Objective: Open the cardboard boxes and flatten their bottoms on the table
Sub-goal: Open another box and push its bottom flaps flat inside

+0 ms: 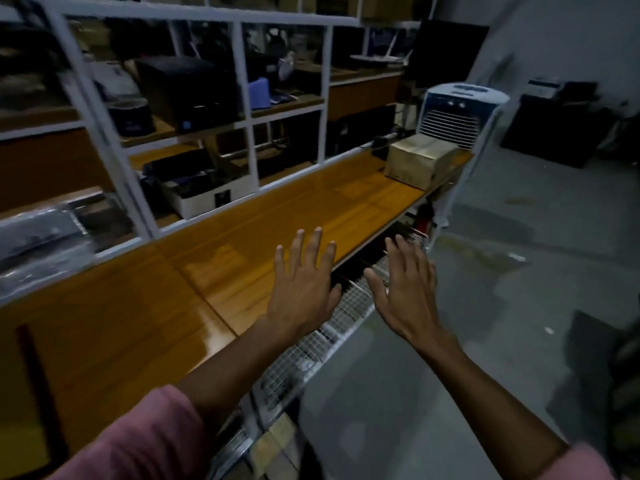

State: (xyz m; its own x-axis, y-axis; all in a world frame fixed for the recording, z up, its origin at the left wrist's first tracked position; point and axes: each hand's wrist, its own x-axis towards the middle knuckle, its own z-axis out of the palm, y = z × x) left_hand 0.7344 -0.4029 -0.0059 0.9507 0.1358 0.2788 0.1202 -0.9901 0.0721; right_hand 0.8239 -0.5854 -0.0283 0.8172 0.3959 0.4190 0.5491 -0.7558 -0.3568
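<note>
A closed brown cardboard box [417, 160] stands at the far right end of the long orange wooden table [221, 268]. My left hand [302, 285] hovers over the table's front edge, fingers spread and holding nothing. My right hand [407, 289] is stretched out just past that edge, over the wire shelf below, also spread and holding nothing. Both hands are well short of the box. Pink sleeves show at the bottom of the view.
A white-framed glass partition [242, 109] runs along the table's back, with dark equipment behind it. A white air cooler [457, 116] stands beyond the box. A wire mesh rack [322, 341] sits under the table edge. Grey floor spreads to the right.
</note>
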